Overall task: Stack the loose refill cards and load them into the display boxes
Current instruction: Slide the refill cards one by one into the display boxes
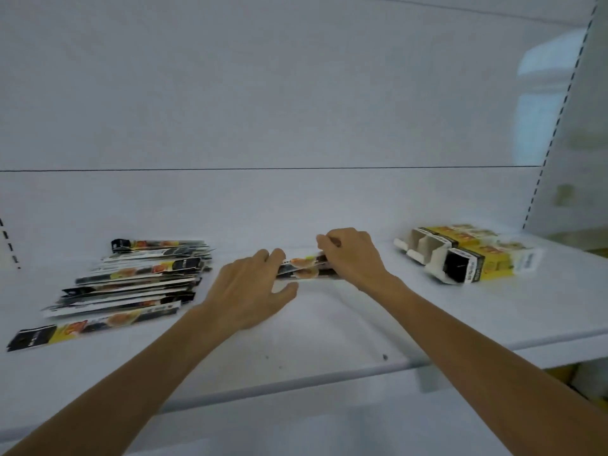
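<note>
Both left hand (pixel 250 291), right hand (pixel 353 255) fingers pinch one card stack (pixel 306 269); two display boxes (pixel 477 266).

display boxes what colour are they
The boxes are yellow with black ends and white insides, head view.

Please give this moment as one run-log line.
phase: stacking | left hand grips card stack | right hand grips its other end | loose refill cards: spread on shelf, left | display boxes: lying right
</note>
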Motion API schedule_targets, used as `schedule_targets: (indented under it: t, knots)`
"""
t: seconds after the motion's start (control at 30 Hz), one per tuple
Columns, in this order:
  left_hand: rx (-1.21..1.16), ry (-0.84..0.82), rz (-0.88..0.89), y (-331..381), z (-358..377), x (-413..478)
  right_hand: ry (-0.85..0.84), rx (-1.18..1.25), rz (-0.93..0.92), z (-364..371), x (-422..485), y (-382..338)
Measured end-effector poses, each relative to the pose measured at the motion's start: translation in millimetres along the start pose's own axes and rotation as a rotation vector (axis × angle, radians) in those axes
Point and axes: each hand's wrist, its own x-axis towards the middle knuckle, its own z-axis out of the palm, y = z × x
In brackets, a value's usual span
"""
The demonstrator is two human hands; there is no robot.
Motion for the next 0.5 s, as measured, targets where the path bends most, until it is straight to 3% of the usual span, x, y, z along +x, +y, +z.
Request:
schedule_targets:
  t: [0.13, 0.23, 0.33, 0.5]
  knots:
    - [-0.055, 0.0, 0.016, 55.0, 10.0, 43.2, 0.09, -0.129, -0.082, -68.6, 13.5, 73.4]
    - [-0.142, 0.023, -0.065, 96.9, 21.8, 77.4, 0.124, -0.225, -0.152, -131.3, 17.5, 140.5]
    - [-0.154, -0.028, -0.118, 139.6, 36.8, 100.9, 0.157, -0.303, -0.109, -183.9, 21.7, 215.5]
    - [-0.102, -0.15, -0.23, 177.7, 54.7, 105.2, 0.07, -0.357, -0.082, -220.5, 37.5, 304.4]
